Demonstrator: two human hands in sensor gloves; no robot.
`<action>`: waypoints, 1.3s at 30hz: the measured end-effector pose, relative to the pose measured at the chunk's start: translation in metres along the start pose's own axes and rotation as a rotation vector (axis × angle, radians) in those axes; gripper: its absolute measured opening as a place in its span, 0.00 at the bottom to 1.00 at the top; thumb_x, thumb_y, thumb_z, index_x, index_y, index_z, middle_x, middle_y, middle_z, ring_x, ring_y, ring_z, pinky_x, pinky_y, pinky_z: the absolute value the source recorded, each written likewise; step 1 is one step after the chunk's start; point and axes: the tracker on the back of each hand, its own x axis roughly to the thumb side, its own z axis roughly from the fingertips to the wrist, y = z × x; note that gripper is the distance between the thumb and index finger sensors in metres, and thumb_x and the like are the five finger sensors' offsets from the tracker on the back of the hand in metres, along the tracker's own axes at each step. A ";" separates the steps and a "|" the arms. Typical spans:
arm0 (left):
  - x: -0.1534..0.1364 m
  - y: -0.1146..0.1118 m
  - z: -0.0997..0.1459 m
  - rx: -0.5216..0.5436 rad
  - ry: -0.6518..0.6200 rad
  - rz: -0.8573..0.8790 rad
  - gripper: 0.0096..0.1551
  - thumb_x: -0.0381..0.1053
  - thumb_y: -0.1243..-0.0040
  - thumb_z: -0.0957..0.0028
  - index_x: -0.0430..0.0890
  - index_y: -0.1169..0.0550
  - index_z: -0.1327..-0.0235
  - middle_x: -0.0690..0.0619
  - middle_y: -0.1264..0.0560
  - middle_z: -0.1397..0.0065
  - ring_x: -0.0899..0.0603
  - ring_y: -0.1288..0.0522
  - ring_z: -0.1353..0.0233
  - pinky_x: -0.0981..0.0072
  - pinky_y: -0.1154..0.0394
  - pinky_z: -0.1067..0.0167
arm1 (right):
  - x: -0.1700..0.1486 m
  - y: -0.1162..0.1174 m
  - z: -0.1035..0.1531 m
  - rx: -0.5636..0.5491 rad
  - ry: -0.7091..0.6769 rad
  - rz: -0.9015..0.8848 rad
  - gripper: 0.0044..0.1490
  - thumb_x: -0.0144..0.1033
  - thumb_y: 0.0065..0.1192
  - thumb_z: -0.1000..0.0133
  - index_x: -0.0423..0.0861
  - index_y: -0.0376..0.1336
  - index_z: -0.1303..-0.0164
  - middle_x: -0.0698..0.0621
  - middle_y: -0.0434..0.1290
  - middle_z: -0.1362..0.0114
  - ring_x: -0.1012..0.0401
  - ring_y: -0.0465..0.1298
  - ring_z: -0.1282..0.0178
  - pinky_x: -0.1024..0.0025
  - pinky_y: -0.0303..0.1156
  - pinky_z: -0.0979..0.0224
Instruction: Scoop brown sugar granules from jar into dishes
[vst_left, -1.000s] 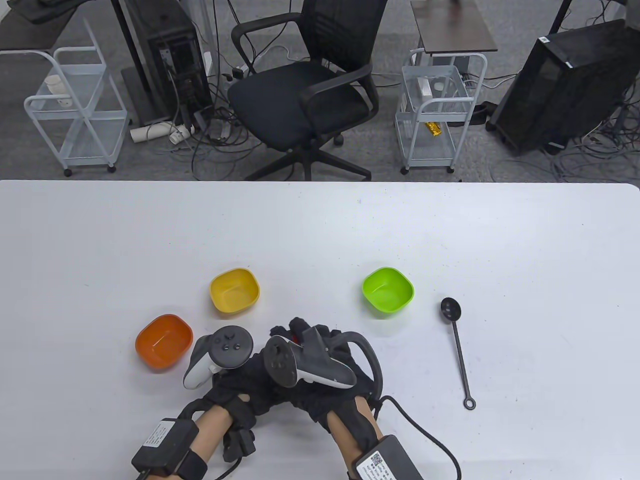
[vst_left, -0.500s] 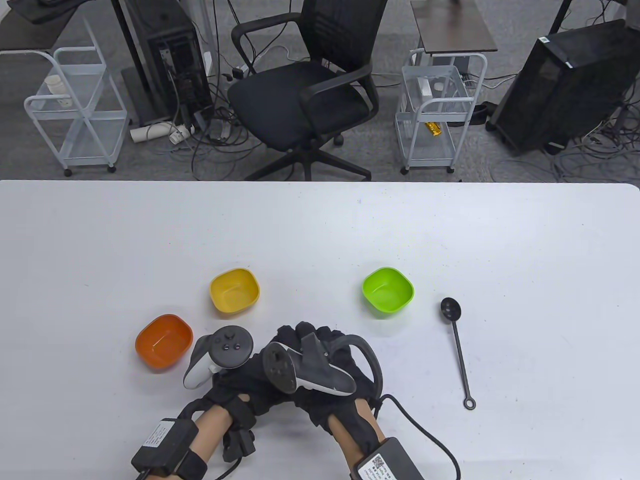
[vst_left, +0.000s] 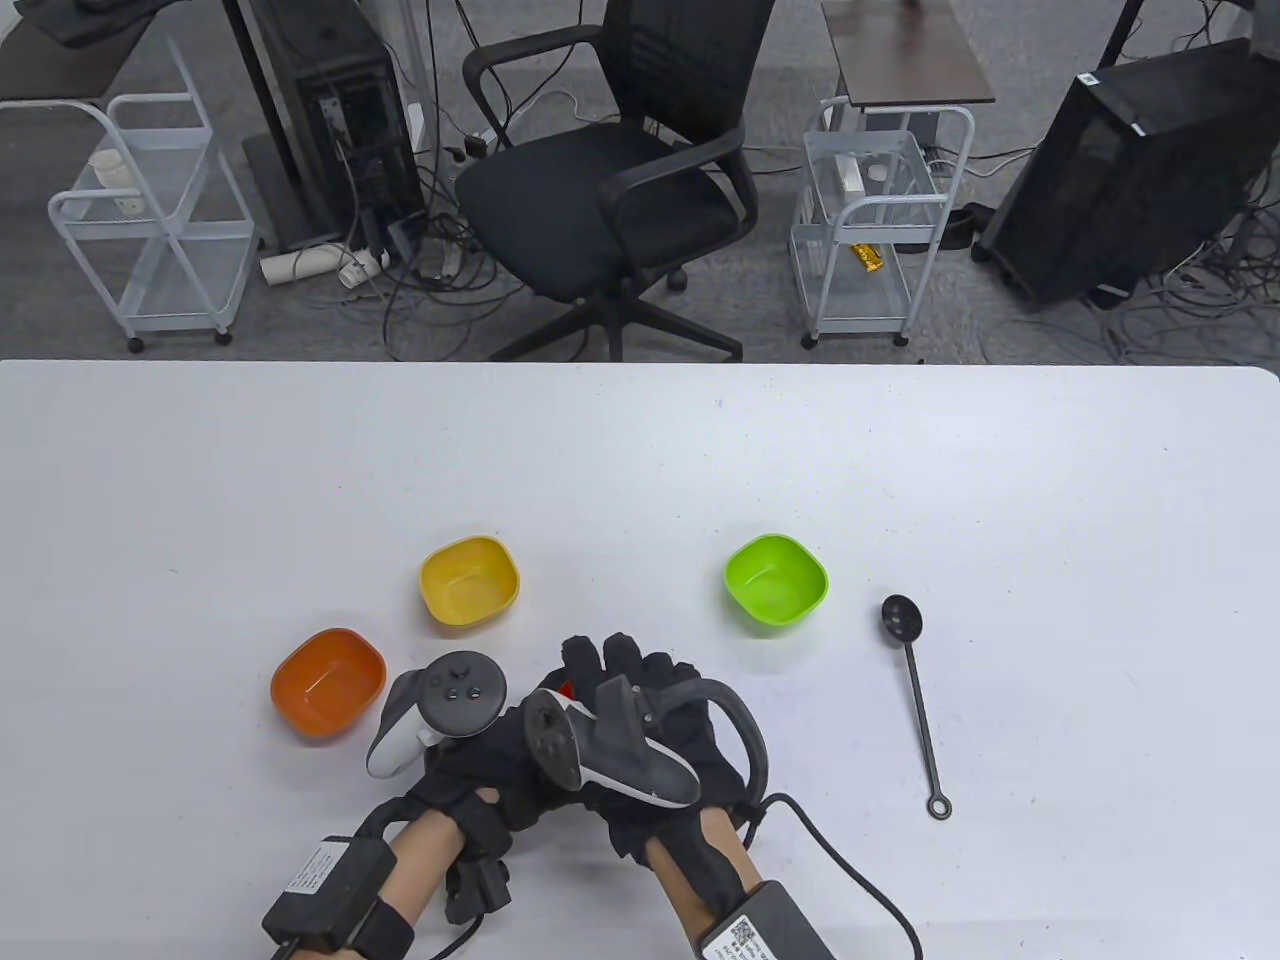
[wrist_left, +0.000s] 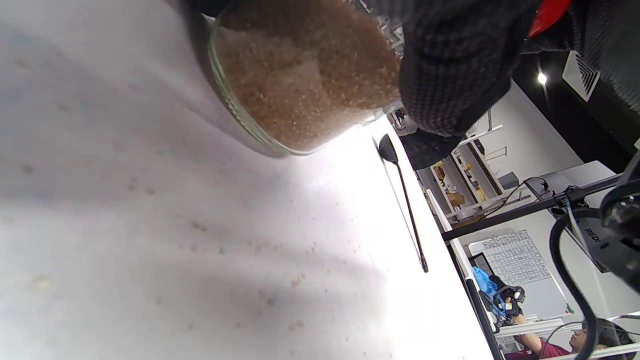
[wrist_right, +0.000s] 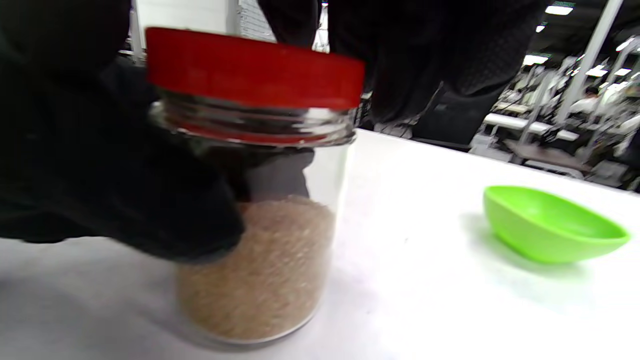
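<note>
jar (wrist_right: 260, 240) half full of brown sugar, red lid (wrist_right: 252, 70) on | left hand (vst_left: 480, 770) grips glass; right hand (vst_left: 650, 740) fingers clamp lid | three empty dishes: orange (vst_left: 327, 684), yellow (vst_left: 469, 582), green (vst_left: 776, 583); one spoon (vst_left: 915, 690)

Both hands crowded the jar (wrist_right: 260, 200) near the table's front edge, its red lid (wrist_right: 255, 67) covered from above. The orange dish (vst_left: 328, 683) and yellow dish (vst_left: 470, 582) stood close on the left; the green dish (vst_left: 776, 583) and spoon (vst_left: 915, 690) lay to the right, with an open lane of table (vst_left: 640, 450) between the yellow and green dishes
</note>
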 end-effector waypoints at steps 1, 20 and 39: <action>0.000 0.000 0.000 0.000 0.000 0.000 0.71 0.68 0.22 0.47 0.50 0.58 0.13 0.48 0.51 0.08 0.38 0.46 0.05 0.45 0.42 0.13 | 0.000 0.000 0.000 -0.008 0.001 0.001 0.59 0.74 0.57 0.50 0.46 0.55 0.16 0.43 0.68 0.17 0.45 0.78 0.31 0.43 0.73 0.26; 0.000 0.001 0.000 -0.002 0.005 -0.020 0.71 0.68 0.23 0.47 0.49 0.58 0.13 0.48 0.51 0.08 0.37 0.46 0.06 0.44 0.42 0.13 | -0.010 0.010 0.000 0.083 -0.157 -0.196 0.59 0.65 0.58 0.45 0.47 0.41 0.13 0.38 0.48 0.08 0.32 0.60 0.17 0.30 0.58 0.19; 0.000 0.000 0.000 -0.005 0.009 -0.021 0.71 0.69 0.23 0.47 0.49 0.59 0.13 0.48 0.51 0.08 0.37 0.46 0.06 0.45 0.42 0.13 | -0.001 0.005 0.004 0.046 -0.129 -0.153 0.49 0.57 0.58 0.40 0.44 0.49 0.13 0.39 0.57 0.10 0.35 0.66 0.19 0.32 0.64 0.21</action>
